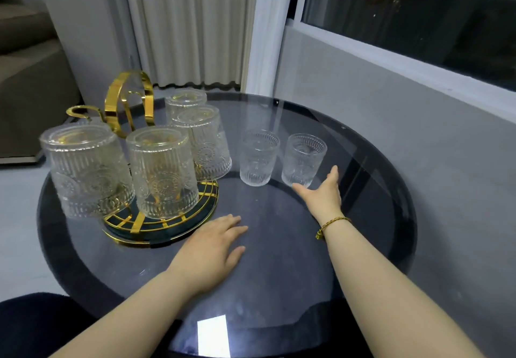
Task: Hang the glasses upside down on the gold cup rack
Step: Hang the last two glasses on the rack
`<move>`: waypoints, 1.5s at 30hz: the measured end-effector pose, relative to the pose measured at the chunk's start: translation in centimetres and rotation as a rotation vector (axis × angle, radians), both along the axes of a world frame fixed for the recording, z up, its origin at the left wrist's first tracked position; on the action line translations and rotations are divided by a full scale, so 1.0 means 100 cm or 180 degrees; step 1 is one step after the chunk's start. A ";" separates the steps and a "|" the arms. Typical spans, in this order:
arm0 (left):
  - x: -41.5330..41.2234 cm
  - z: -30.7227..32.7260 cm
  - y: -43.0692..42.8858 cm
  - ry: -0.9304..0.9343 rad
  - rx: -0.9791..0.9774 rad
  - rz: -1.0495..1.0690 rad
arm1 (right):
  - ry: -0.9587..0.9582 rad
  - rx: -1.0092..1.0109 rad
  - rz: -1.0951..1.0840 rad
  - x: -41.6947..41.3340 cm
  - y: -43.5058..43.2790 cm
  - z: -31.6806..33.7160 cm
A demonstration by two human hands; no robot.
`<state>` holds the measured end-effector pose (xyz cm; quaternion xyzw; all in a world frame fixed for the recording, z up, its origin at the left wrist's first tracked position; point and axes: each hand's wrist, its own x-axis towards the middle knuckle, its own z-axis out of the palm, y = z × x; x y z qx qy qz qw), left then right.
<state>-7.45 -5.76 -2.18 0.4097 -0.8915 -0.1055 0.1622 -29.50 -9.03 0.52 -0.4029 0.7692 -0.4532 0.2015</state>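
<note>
The gold cup rack (129, 98) stands on the left of the round glass table (371, 145), on a dark round base with gold bars. Several embossed clear glasses hang upside down on it, the nearest one (162, 173) at the front. Two more glasses stand upright on the table to the right of the rack: one (258, 158) in the middle and one (303, 161) further right. My right hand (324, 190) is open, its thumb and fingers just short of the right upright glass. My left hand (212, 249) lies flat on the table beside the rack's base.
A grey wall with a window sill runs along the right. White curtains hang behind the table. A brown sofa sits at the far left. A bright rectangular reflection (213, 335) lies on the table's near edge.
</note>
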 end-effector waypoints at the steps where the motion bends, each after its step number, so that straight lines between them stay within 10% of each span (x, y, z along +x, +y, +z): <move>1: 0.000 -0.001 0.000 0.0081 -0.0036 0.0002 | 0.0040 0.0067 -0.0009 0.000 -0.006 -0.004; 17: 0.002 0.001 0.000 0.0156 0.0009 -0.0088 | -0.0280 -0.0438 0.0206 -0.006 -0.016 0.000; 24: 0.056 0.047 0.030 0.1768 -0.0477 -0.0226 | 0.0239 -0.0826 0.0989 0.008 0.009 0.103; 31: 0.147 0.047 0.022 0.2783 -0.0421 0.1328 | 0.1039 -0.0804 0.1911 0.090 0.013 0.200; 45: 0.207 0.003 -0.075 0.0861 0.0215 0.1128 | 0.2720 0.0128 0.2717 0.244 -0.030 0.260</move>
